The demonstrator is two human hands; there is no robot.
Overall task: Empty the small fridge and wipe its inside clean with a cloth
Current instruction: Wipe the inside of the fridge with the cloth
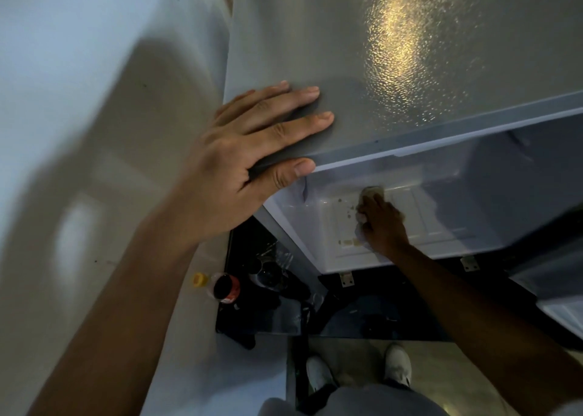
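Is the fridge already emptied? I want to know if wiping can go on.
Seemingly empty: the visible fridge floor is bare, while the right hand presses a cloth on it. Deeper corners are hidden.

Fridge top (410,52): grey, pebbled texture, semi-gloss, warm glare at far right. Fridge interior floor (362,226): white smooth plastic, glossy, brownish stains left of cloth. Cloth (372,192): pale, soft, crumpled. Wall (79,68) at left: matt, smooth, painted look. Bottle (225,289) near left: clear glossy plastic, dark contents, yellow cap. Shoes (398,365) near: white, matt. Floor (362,352): glossy, tile-like.
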